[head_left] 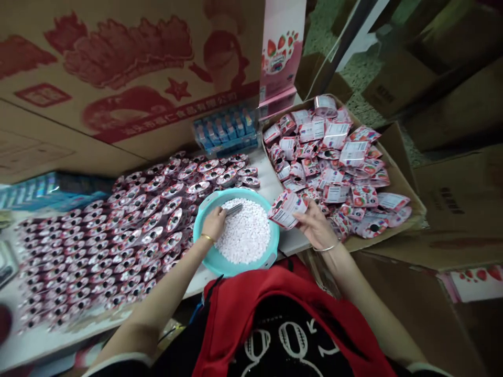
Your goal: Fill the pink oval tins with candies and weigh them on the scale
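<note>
A turquoise basin (207,252) full of small white candies (247,235) stands in front of me at the table's edge. My left hand (214,224) reaches over its left rim, closed on a small grey metal scoop (234,209) that rests at the candies' surface. To the right of the basin, my right hand (315,224) holds a pink and white strawberry-print packet (286,209) by its right side, tilted, its barcode label facing up. The scoop and the packet are apart. Part of the scoop is hidden by my left fingers.
Rows of upright packets (129,225) cover the table left of the basin. An open carton (408,196) heaped with loose packets (334,157) stands at right. Blue packs (226,131) and a large printed carton (129,63) line the back. More cartons (463,199) stand on the floor.
</note>
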Demonstrator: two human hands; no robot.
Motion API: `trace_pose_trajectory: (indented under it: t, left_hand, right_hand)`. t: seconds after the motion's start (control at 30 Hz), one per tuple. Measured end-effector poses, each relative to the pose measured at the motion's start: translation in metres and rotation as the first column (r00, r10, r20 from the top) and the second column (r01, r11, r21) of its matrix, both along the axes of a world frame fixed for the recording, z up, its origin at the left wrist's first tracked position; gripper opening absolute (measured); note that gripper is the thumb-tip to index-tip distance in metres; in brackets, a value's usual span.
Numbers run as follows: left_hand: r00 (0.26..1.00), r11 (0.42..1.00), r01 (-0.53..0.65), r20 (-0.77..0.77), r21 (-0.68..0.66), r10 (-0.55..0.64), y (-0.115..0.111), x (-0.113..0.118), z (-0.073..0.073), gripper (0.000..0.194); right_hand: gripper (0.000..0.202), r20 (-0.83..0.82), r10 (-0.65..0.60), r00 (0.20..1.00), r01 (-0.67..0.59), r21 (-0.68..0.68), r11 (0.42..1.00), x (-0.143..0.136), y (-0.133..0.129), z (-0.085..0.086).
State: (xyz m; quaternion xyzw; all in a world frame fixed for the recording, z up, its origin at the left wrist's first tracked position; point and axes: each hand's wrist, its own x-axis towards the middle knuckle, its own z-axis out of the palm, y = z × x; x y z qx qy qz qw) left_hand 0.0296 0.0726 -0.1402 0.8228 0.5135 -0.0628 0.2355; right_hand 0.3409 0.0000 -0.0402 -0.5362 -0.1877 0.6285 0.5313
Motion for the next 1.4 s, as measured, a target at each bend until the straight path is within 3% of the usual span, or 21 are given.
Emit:
trace_pose_trajectory:
  t: [0.07, 0.17, 0.37, 0.5, 0.63, 0.77, 0.87, 0.97, 1.07, 1.17, 1.23, 1.33, 1.4]
  left_hand:
    - [1.000, 1.000, -0.003, -0.009, -0.016, 0.002, -0.015, 0.008, -0.017, 0.031]
    - [0.996, 0.995, 0.064, 0.061, -0.079, -0.059, -0.037, 0.019, -0.029, 0.028]
    - [0.965, 0.962, 0.167, 0.236, -0.218, -0.114, -0.089, 0.026, -0.027, 0.033]
    - [0.940, 0.942, 0.192, 0.329, -0.274, -0.095, -0.096, 0.024, -0.020, 0.032]
    - [0.888, 0.944, 0.204, 0.454, -0.259, -0.068, -0.083, 0.010, 0.008, 0.023]
    - [0.833, 0.969, 0.211, 0.542, -0.129, -0.109, -0.063, -0.005, 0.055, 0.023]
    - [0.859, 0.968, 0.244, 0.476, -0.058, -0.188, -0.049, -0.005, 0.089, 0.022]
    - [0.917, 0.957, 0.288, 0.301, -0.044, -0.262, -0.039, 0.005, 0.117, 0.019]
    - [0.953, 0.951, 0.304, 0.017, -0.049, -0.303, -0.037, 0.025, 0.140, 0.019]
    - [0.920, 0.947, 0.320, -0.231, -0.016, -0.315, -0.043, 0.048, 0.160, 0.022]
    - [0.893, 0.938, 0.347, -0.308, 0.011, -0.327, -0.048, 0.061, 0.171, 0.023]
    - [0.886, 0.929, 0.367, -0.321, 0.045, -0.335, -0.050, 0.064, 0.176, 0.023]
    - [0.904, 0.936, 0.343, -0.301, 0.084, -0.304, -0.043, 0.053, 0.166, 0.023]
  right_hand:
    - [0.047, -0.048, 0.056, 0.997, -0.058, -0.046, 0.997, -0.012, -0.016, 0.002]
    - [0.047, -0.042, 0.089, 0.995, -0.091, -0.063, 0.994, -0.021, -0.032, -0.005]
    - [0.052, 0.128, 0.039, 0.991, -0.038, -0.005, 0.999, -0.025, -0.051, -0.028]
    - [0.047, 0.354, 0.039, 0.934, -0.067, 0.067, 0.995, -0.028, -0.056, -0.046]
    - [0.041, 0.642, 0.022, 0.766, -0.154, 0.150, 0.977, -0.029, -0.056, -0.054]
    - [0.030, 0.843, 0.018, 0.537, -0.326, 0.188, 0.927, -0.037, -0.050, -0.054]
    - [0.031, 0.895, 0.018, 0.445, -0.451, 0.207, 0.868, -0.049, -0.043, -0.056]
    - [0.042, 0.904, 0.030, 0.427, -0.516, 0.216, 0.829, -0.062, -0.038, -0.060]
    - [0.047, 0.908, 0.044, 0.417, -0.548, 0.212, 0.809, -0.072, -0.036, -0.064]
    - [0.047, 0.908, 0.050, 0.416, -0.566, 0.216, 0.796, -0.078, -0.036, -0.068]
    - [0.046, 0.902, 0.047, 0.429, -0.569, 0.230, 0.790, -0.080, -0.036, -0.071]
    - [0.044, 0.885, 0.051, 0.463, -0.544, 0.238, 0.805, -0.080, -0.037, -0.077]
    - [0.043, 0.871, 0.054, 0.489, -0.510, 0.235, 0.827, -0.079, -0.037, -0.079]
